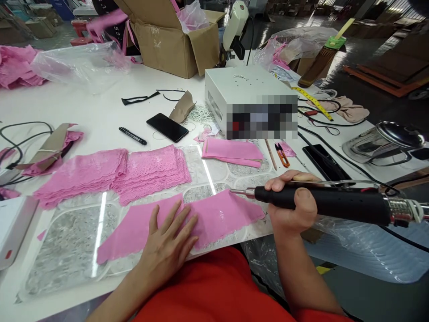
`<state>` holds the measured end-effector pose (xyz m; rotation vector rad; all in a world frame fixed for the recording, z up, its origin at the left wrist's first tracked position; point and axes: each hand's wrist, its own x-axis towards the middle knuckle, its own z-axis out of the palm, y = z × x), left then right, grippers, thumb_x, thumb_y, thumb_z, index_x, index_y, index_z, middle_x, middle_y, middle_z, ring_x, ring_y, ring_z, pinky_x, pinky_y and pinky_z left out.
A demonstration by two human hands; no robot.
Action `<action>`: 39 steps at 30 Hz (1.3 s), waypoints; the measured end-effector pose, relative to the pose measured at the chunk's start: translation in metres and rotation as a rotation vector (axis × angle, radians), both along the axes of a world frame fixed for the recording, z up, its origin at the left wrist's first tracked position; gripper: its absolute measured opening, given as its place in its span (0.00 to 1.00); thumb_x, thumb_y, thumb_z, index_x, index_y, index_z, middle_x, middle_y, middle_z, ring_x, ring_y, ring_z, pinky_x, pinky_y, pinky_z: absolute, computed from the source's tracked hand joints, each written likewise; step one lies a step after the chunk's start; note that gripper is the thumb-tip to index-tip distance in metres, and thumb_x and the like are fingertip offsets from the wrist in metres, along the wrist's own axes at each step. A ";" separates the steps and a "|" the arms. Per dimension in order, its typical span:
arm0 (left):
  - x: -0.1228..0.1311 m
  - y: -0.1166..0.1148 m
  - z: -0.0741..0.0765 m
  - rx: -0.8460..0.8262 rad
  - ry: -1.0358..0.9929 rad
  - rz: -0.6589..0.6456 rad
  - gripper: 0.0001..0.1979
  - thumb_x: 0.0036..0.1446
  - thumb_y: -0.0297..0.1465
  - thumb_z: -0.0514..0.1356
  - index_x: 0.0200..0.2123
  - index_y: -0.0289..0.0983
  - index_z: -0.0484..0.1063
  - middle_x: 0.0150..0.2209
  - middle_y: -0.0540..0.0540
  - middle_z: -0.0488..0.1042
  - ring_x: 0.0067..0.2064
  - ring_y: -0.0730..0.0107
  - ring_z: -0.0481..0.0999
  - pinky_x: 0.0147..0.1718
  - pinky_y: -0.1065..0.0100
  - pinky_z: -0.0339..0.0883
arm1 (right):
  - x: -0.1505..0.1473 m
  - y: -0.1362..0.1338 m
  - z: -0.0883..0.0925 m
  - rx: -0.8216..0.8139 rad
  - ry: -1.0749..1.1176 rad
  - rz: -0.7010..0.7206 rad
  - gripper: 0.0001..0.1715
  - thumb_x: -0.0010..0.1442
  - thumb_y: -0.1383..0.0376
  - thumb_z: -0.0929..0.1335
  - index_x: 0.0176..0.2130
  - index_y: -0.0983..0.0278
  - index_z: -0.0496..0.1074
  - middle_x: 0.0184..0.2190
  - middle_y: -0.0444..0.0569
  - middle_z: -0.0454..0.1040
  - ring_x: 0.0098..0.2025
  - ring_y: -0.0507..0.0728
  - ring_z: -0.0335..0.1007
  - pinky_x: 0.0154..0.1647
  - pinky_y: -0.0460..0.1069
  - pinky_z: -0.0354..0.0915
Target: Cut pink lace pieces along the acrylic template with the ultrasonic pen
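Observation:
Two pink fabric pieces [217, 217] lie side by side near the table's front edge, meeting under my left hand. My left hand [174, 235] rests flat on them with its fingers spread. My right hand [291, 203] is wrapped round a black corded ultrasonic hand welder [335, 203], held level, its slim metal tip pointing left. That tip is at the upper edge of the right-hand piece; whether it touches the cloth I cannot tell. Behind my left hand are two stacks of pink lace pieces [150, 172]. A folded pink fabric strip [231, 151] lies beyond the welder's tip.
A control box [214, 100] stands at the back, with a cardboard box [164, 49] behind it. A phone [167, 127] and a marker [132, 135] lie behind the lace. Orange thread snips [282, 155], a second phone [325, 162], cables and a lidded glass jug [378, 143] are at right.

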<state>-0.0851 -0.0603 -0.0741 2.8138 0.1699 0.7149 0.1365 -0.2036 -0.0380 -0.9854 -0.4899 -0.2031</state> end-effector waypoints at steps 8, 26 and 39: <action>0.006 0.000 0.002 0.039 0.022 -0.020 0.15 0.68 0.35 0.57 0.54 0.38 0.72 0.57 0.39 0.74 0.65 0.48 0.65 0.68 0.39 0.34 | 0.000 -0.004 -0.001 -0.092 -0.049 0.014 0.07 0.51 0.63 0.68 0.32 0.62 0.68 0.30 0.42 0.70 0.22 0.49 0.66 0.24 0.49 0.69; 0.013 -0.007 0.001 -0.059 -0.031 -0.244 0.13 0.67 0.36 0.57 0.51 0.41 0.75 0.56 0.44 0.76 0.67 0.57 0.62 0.70 0.48 0.40 | 0.015 -0.096 0.007 -0.102 0.081 -0.293 0.09 0.42 0.60 0.65 0.26 0.63 0.69 0.23 0.42 0.66 0.17 0.50 0.61 0.16 0.49 0.63; 0.012 -0.008 0.000 -0.040 -0.040 -0.241 0.13 0.67 0.36 0.57 0.53 0.42 0.74 0.56 0.45 0.76 0.67 0.57 0.63 0.70 0.49 0.42 | 0.015 -0.089 0.003 -0.096 0.067 -0.287 0.10 0.44 0.59 0.67 0.26 0.63 0.66 0.25 0.43 0.65 0.18 0.49 0.62 0.17 0.49 0.64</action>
